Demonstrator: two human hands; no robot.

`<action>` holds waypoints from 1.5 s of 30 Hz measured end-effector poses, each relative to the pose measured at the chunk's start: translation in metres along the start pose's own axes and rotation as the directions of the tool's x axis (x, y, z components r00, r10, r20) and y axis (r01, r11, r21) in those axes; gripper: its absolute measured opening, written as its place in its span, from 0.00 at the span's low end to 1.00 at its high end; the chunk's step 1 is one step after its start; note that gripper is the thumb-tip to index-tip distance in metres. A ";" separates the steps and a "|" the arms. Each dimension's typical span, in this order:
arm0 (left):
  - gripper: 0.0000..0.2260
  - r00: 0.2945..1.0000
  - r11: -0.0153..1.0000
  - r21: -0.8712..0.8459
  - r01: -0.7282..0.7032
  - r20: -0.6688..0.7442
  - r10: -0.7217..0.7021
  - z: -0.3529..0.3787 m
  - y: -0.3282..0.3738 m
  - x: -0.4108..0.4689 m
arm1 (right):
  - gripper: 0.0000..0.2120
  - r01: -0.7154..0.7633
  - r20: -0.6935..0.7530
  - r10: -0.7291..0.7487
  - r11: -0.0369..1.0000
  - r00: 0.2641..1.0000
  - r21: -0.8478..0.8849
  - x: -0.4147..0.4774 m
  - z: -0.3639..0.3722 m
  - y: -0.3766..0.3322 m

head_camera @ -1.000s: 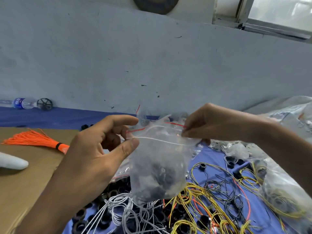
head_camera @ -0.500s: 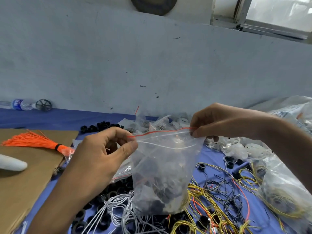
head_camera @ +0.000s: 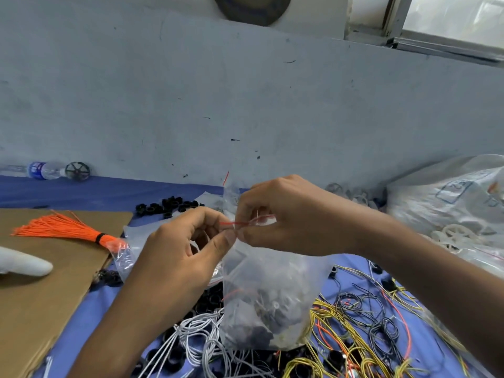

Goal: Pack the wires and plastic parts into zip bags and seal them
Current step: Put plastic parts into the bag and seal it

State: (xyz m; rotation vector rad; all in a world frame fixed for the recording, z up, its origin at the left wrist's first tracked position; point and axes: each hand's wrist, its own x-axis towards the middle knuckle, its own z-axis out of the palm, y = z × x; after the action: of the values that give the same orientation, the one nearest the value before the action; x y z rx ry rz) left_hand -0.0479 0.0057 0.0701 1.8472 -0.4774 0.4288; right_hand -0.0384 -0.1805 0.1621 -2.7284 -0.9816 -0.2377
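A clear zip bag with a red seal strip hangs upright between my hands, holding dark plastic parts and coiled wires at its bottom. My left hand pinches the left end of the strip between thumb and forefinger. My right hand pinches the strip right beside it, the two hands almost touching. Loose yellow, black and red wires lie on the blue cloth to the right, and white wires lie below the bag. Black plastic rings sit behind my left hand.
A brown cardboard sheet covers the left side, with an orange wire bundle and a white object on it. A water bottle lies by the wall. Large plastic bags of white parts stand at right.
My right hand has slid left along the red seal strip until it meets my left hand. The bag's mouth, open before, is now pressed together and the bag hangs lower.
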 end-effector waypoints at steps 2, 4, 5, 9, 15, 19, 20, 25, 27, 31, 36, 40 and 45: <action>0.09 1.000 1.000 0.014 -0.001 0.007 0.001 -0.001 0.000 -0.001 | 0.02 0.005 -0.003 -0.005 1.000 1.000 0.016 0.000 0.000 0.000; 0.09 1.000 1.000 0.023 -0.005 0.018 0.004 -0.001 0.000 -0.001 | 0.02 0.010 0.005 -0.010 1.000 1.000 0.023 -0.001 0.001 0.002; 0.10 1.000 1.000 0.023 -0.005 0.022 0.005 -0.001 0.000 -0.001 | 0.02 0.005 0.011 -0.005 1.000 1.000 0.024 -0.002 0.001 0.003; 0.12 1.000 0.999 0.033 -0.005 0.012 0.004 -0.001 -0.002 0.000 | 0.04 -0.041 0.023 0.041 0.998 0.999 0.042 -0.004 0.002 0.008; 0.16 0.998 0.996 0.086 0.017 0.053 -0.021 -0.001 -0.002 -0.001 | 0.06 -0.055 -0.006 0.055 0.998 0.998 0.044 -0.005 0.006 0.007; 0.13 0.999 0.995 0.102 0.011 0.042 -0.015 -0.001 0.000 -0.001 | 0.06 -0.065 -0.021 0.066 0.997 0.998 0.030 -0.008 0.006 0.009; 0.13 0.999 0.994 0.108 0.010 0.036 -0.014 -0.001 0.001 -0.001 | 0.06 -0.074 -0.019 0.075 0.996 0.997 0.043 -0.009 0.005 0.009; 0.11 0.999 0.992 0.128 0.008 0.032 -0.013 -0.001 0.003 -0.002 | 0.05 -0.082 -0.008 0.083 0.993 0.997 0.091 -0.010 0.004 0.010; 0.12 0.999 0.991 0.130 0.014 0.041 -0.019 -0.001 0.003 -0.002 | 0.05 -0.070 -0.012 0.071 0.995 0.997 0.073 -0.011 0.005 0.010; 0.14 0.998 0.993 0.118 0.013 0.054 -0.019 0.001 0.002 -0.002 | 0.08 -0.090 0.015 0.089 0.993 0.996 0.070 -0.014 0.005 0.013; 0.14 0.998 0.991 0.129 0.023 0.047 -0.029 0.002 0.001 -0.003 | 0.06 -0.126 0.043 0.121 0.981 0.992 0.145 -0.014 0.001 0.019; 0.14 0.998 0.991 0.132 0.003 0.055 -0.010 0.007 0.003 -0.005 | 0.06 -0.106 0.044 0.100 0.984 0.994 0.146 -0.016 0.004 0.019; 0.12 1.000 0.993 0.118 -0.005 0.010 0.004 0.008 0.003 -0.004 | 0.05 -0.051 -0.012 0.052 0.996 0.999 0.070 -0.018 0.007 0.016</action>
State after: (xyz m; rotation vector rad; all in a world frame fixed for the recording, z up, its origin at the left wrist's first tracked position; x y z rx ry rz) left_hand -0.0521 -0.0019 0.0678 1.9634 -0.4716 0.4597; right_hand -0.0410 -0.2015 0.1485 -2.6816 -0.8976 -0.2094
